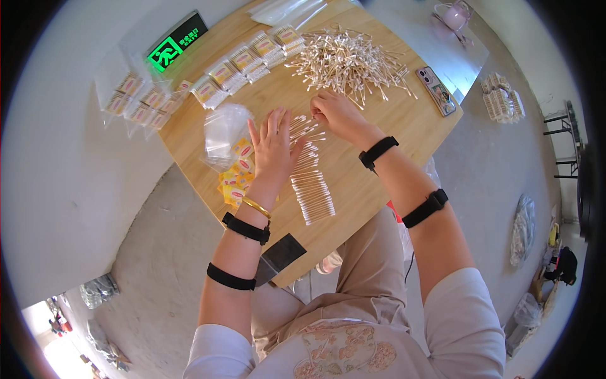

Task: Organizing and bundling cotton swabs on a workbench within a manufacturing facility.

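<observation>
A row of cotton swabs (pixel 314 194) lies side by side on the wooden table, neat at its near end and more fanned out at the far end. My left hand (pixel 273 150) rests along the left of this row, fingers stretched, with its thumb over the swabs. Across from it, my right hand (pixel 341 117) is closed in a pinch at the far end of the row; what its fingertips hold is hidden. Beyond it is a large loose heap of cotton swabs (pixel 353 60). Clear plastic bags (pixel 227 134) and yellow printed cards (pixel 235 183) lie left of my left hand.
Packed swab bundles (pixel 228 74) line the table's far left edge, with more bagged packs (pixel 140 104) beside them. A phone (pixel 435 91) lies near the right edge. A black flat piece (pixel 282 256) sits at the near edge. A green exit sign (pixel 177 43) stands far left.
</observation>
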Motion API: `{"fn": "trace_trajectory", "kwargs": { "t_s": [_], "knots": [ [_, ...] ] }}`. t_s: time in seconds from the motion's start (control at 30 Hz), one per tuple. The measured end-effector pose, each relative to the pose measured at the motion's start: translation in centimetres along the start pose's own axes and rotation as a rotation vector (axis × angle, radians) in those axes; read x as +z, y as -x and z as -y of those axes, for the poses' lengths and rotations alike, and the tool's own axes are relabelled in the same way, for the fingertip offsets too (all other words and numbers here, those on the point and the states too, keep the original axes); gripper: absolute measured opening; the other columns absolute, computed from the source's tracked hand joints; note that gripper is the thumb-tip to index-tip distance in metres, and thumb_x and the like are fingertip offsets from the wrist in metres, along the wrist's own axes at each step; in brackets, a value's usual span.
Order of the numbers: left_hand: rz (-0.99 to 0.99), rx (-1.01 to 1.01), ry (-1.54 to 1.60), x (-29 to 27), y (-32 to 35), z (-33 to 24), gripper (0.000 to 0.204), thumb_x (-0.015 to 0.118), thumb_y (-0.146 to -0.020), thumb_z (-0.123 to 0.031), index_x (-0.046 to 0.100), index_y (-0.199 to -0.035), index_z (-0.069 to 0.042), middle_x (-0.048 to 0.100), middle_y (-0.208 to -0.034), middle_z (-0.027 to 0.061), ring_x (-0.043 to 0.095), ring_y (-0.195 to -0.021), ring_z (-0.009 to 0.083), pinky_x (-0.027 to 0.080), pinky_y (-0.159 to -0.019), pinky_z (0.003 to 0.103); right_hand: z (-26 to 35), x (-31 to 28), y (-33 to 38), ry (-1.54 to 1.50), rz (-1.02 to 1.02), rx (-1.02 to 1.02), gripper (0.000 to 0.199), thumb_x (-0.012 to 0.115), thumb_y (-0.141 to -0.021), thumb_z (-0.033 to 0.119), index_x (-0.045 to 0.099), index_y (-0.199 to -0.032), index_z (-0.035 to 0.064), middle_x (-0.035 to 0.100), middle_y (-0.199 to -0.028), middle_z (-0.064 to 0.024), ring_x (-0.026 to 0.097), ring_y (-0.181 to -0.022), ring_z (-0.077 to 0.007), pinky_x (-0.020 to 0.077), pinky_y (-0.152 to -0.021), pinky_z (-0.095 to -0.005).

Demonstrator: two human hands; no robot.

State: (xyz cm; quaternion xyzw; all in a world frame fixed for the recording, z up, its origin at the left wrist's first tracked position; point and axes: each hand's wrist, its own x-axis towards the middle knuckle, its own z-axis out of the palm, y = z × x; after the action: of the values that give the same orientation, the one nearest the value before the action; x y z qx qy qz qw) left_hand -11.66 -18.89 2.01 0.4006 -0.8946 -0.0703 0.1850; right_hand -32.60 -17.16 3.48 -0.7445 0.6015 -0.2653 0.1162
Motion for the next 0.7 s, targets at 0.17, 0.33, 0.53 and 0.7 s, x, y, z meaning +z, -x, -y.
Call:
{"fn": "trace_trajectory", "kwargs": {
  "t_s": [0.17,0.33,0.53,0.7],
  "knots": [
    [-0.009,0.012,0.147,-4.2,0.2,-1.5,0.017,0.071,-0.086,-0.023,0.071,-0.098,-0.011,0.068,-0.104,0.0022,0.063,-0.1,0.0192,0.029,-0.11,0.047,4.1,-3.2,2.5,-0.067,-0.055,-0.028,0.01,0.065,-0.08,0.001,0.058,-0.087,0.0033,0.061,-0.086,-0.0095,0.06,-0.085,-0.03,0.0484,-0.073,-0.0401],
    [-0.266,0.041,0.353,-8.8,3.6,-4.7,0.007,0.072,-0.084,-0.016,0.069,-0.081,-0.01,0.067,-0.075,0.0021,0.062,-0.074,0.0209,0.036,-0.099,0.043,9.8,-6.6,6.9,-0.446,-0.106,0.135,0.013,0.068,-0.085,0.004,0.063,-0.097,0.0018,0.067,-0.087,-0.0085,0.065,-0.076,-0.0208,0.0506,-0.068,-0.032],
    [-0.236,0.019,0.445,-13.3,8.3,-9.6,0.006,0.074,-0.083,-0.014,0.07,-0.083,-0.01,0.067,-0.075,0.0022,0.062,-0.073,0.0199,0.036,-0.098,0.039,14.7,-9.1,12.6,-0.643,-0.11,0.219,0.013,0.068,-0.088,0.005,0.066,-0.1,0.0002,0.069,-0.083,-0.0086,0.066,-0.074,-0.0144,0.0506,-0.067,-0.0286],
    [-0.028,-0.122,0.707,-15.8,12.7,-11.8,0.01,0.068,-0.09,-0.014,0.073,-0.088,-0.006,0.07,-0.074,0.0007,0.063,-0.075,0.0135,0.042,-0.094,0.034,18.3,-11.0,16.7,-0.737,-0.118,0.245,0.008,0.064,-0.09,0.003,0.065,-0.097,-0.0013,0.068,-0.08,-0.0062,0.064,-0.072,-0.0123,0.0495,-0.066,-0.028]
  ]
}}
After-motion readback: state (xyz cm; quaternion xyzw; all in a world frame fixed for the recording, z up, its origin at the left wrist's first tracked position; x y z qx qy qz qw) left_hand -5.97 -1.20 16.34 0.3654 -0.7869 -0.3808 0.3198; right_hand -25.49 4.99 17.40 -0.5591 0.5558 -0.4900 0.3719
